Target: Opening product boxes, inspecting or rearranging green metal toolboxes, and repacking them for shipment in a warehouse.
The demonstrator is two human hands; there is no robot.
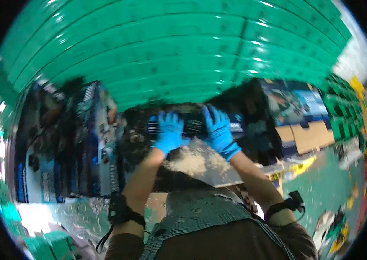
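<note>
A long dark blue box (193,125) with pale print lies crosswise at the far side of a worn, dark work table (205,161). On its left part rests my left hand (168,133), in a blue glove, fingers stretched forward and thumb out to the side. My right hand (220,133), gloved alike, lies over the right part of the box with its fingers extended and apart. Neither hand is wrapped round anything that I can see. The undersides of both hands are hidden, and slight blur softens the fingertips.
Printed dark cartons (92,138) stand at the left end of the table. At the right, another carton (298,115) shows a brown cardboard side. A wall of stacked green crates (170,56) rises behind. Green floor (322,182) shows to the right.
</note>
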